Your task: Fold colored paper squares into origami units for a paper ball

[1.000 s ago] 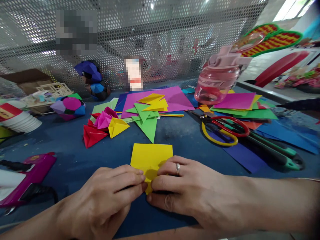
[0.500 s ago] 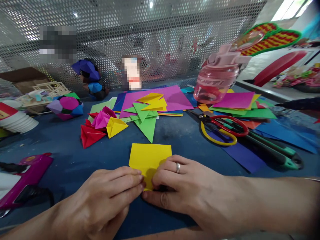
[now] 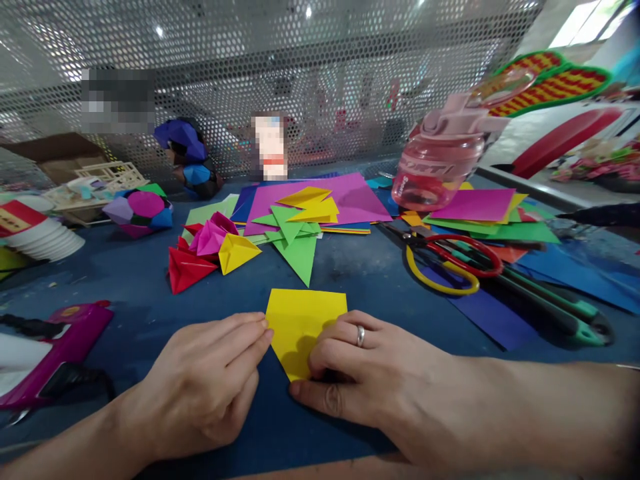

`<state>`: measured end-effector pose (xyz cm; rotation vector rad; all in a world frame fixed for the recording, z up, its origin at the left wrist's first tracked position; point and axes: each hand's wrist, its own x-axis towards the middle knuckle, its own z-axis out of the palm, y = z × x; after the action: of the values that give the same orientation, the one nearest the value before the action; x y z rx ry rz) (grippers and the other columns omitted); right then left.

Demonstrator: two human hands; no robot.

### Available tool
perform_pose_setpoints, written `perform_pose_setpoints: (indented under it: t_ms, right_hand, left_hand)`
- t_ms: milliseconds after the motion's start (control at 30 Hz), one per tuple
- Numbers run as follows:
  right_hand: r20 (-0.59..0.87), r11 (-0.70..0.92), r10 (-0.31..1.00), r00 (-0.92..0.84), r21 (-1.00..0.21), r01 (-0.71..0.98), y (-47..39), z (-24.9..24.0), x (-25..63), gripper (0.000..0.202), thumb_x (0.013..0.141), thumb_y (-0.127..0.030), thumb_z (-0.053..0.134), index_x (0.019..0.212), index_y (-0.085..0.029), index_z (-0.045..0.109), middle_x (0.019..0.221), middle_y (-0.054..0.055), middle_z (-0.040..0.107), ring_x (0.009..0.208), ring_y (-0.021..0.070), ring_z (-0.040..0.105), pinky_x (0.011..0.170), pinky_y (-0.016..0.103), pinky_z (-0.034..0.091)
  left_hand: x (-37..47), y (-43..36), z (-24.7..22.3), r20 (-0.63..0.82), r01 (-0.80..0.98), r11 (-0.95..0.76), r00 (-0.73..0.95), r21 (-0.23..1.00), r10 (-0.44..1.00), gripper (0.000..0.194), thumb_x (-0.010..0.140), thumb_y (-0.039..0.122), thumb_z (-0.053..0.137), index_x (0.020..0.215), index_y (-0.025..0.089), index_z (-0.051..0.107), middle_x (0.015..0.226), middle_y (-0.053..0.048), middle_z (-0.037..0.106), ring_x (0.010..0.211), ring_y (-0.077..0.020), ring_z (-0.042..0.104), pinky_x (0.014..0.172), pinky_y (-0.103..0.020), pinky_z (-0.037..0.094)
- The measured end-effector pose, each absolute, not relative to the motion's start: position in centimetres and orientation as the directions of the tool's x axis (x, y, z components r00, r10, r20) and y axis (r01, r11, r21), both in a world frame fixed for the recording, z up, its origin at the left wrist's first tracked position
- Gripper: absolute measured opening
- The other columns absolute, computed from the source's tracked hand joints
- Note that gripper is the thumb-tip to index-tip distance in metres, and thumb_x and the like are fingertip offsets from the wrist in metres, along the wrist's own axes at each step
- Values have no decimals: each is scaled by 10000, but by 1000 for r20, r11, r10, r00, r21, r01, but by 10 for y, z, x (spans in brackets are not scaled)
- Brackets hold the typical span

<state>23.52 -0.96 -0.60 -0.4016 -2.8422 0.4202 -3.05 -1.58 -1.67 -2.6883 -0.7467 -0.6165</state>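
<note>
A sheet of yellow paper (image 3: pixel 300 313) lies flat on the blue table, its lower left side running on a slant. My left hand (image 3: pixel 210 380) has its fingers pressed together at the paper's left edge, pinching there. From the right, my right hand (image 3: pixel 375 380), with a ring on one finger, presses the sheet down; its fingers are curled and its thumb lies along the bottom tip. The paper's lower right part is hidden under that hand. Just beyond are green folded pieces (image 3: pixel 297 257) and yellow folded pieces (image 3: pixel 313 207).
Red, pink and yellow folded shapes (image 3: pixel 240 253) stand at left centre. Scissors (image 3: pixel 443 267) and a green-black cutter (image 3: pixel 555 300) lie right, near a pink bottle (image 3: pixel 435 160) and a paper stack (image 3: pixel 475 203). A purple device (image 3: pixel 75 340) and paper cups (image 3: pixel 45 237) are left.
My left hand has moved left and slightly up, from the paper's lower middle to its left edge. The slanted lower left side now shows. My right hand keeps its place on the sheet.
</note>
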Motion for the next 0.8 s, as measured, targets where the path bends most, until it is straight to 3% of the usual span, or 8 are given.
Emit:
perform_pose_setpoints:
  t_ms: [133,267,400,567,667,800]
  right_hand:
    - [198,922,302,-933,-309,233,-10,-4,235,508,940,-484,553,1341,-172,545,1120,70,596,1045,206,497,955,344,353]
    - [220,925,300,-928,-306,226,-10,-3,235,502,949,-481,544,1324,-149,565,1115,87,602,1048,206,503,960,336,359]
    - [235,923,308,-922,-307,230,-11,-4,235,498,945,-493,548,1304,-149,577,1113,74,603,1039,198,507,961,336,371]
    - [227,929,305,-925,-286,236,-10,-5,234,513,943,-496,546,1320,-149,559,1055,74,605,1012,207,514,935,343,386]
    - [216,929,302,-929,-283,237,-9,-5,234,519,943,-498,540,1327,-149,550,1032,82,605,999,213,514,902,340,395]
    - [212,924,315,-925,-291,248,-10,-5,234,509,932,-491,566,1321,-162,561,1056,72,605,1006,208,507,910,337,384]
  left_hand:
    - [-29,-24,-12,441,447,-867,839,-221,319,289,855,54,440,1020,63,677,996,-121,754,985,-258,703,863,-342,594]
    - [-21,-35,1,392,380,-905,875,-191,285,298,862,36,419,997,136,666,980,-46,765,983,-181,698,984,-271,531]
    - [-21,-37,-4,434,374,-921,852,-110,294,390,899,77,349,1137,195,634,909,-22,753,915,-166,702,901,-251,572]
    - [-32,-37,-15,464,450,-892,800,-46,380,468,883,120,418,1298,275,569,1053,-23,729,1022,-209,678,848,-286,610]
    - [-30,-36,-6,427,477,-876,808,-68,406,391,880,116,456,1206,249,627,1045,-24,731,1028,-207,668,871,-288,603]
    - [-23,-31,0,412,408,-889,861,-208,299,336,930,84,345,992,153,667,937,-42,749,955,-186,661,879,-273,571]
